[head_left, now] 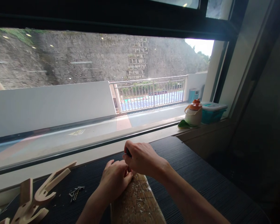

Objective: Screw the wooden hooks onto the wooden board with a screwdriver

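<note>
The flat, pale wooden board (137, 205), scored with a grid and dusted with shavings, lies at the near edge of the dark ribbed tabletop (200, 174), its far end under both hands. The left hand (115, 180) is curled knuckles-up on that end; whether its fingers pinch anything I cannot tell. The right hand (142, 158) is closed in a fist around a small dark tool (128, 152), of which only a stub shows. The main risk, as I judge it, is a slip: the hands touch, so a tool skidding off the dusty wood could jab the left fingers. No clamp shows on the board, so it could pivot under pressure. A sweep of the left forearm could scatter the small heap of metal fasteners (76, 192) or knock the pale slotted wooden pieces (40, 194) at the near left corner.
</note>
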The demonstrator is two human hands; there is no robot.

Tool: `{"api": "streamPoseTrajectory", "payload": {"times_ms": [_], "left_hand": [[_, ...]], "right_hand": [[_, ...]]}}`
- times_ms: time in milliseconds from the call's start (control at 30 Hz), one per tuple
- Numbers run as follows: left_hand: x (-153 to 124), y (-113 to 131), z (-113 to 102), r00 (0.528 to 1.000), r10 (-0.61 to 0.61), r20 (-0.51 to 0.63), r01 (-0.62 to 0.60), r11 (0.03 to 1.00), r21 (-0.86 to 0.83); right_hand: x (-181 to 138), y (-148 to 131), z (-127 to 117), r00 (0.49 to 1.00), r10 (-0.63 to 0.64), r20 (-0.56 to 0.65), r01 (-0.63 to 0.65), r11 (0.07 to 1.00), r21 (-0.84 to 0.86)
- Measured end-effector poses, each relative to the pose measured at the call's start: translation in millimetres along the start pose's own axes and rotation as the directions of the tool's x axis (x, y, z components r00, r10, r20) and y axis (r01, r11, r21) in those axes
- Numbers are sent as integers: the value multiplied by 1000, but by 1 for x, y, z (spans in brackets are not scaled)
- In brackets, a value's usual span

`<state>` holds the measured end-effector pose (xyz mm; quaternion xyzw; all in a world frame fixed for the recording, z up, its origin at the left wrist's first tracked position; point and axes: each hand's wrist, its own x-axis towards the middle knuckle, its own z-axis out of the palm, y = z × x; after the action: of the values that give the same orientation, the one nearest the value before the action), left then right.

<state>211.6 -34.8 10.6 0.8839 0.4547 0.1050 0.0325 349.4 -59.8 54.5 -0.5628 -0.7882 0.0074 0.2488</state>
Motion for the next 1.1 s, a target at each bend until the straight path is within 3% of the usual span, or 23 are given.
{"api": "streamPoseTrajectory", "payload": {"times_ms": [233,567,833,1100], "left_hand": [[1,0,-1,1000,-10,24,9,999,36],[0,0,1,1000,-1,-6,1,1000,16],[0,0,0,1000,-22,-9,23,999,35],[-2,1,-1,1000,9,-7,-9,999,37]], "right_hand": [[-5,-3,-2,992,-126,-6,126,991,51],[1,2,-3,1000,-22,9,22,1000,16],[-6,-1,-8,991,-119,69,117,993,34],[-4,3,-6,998,-44,37,44,999,2]]}}
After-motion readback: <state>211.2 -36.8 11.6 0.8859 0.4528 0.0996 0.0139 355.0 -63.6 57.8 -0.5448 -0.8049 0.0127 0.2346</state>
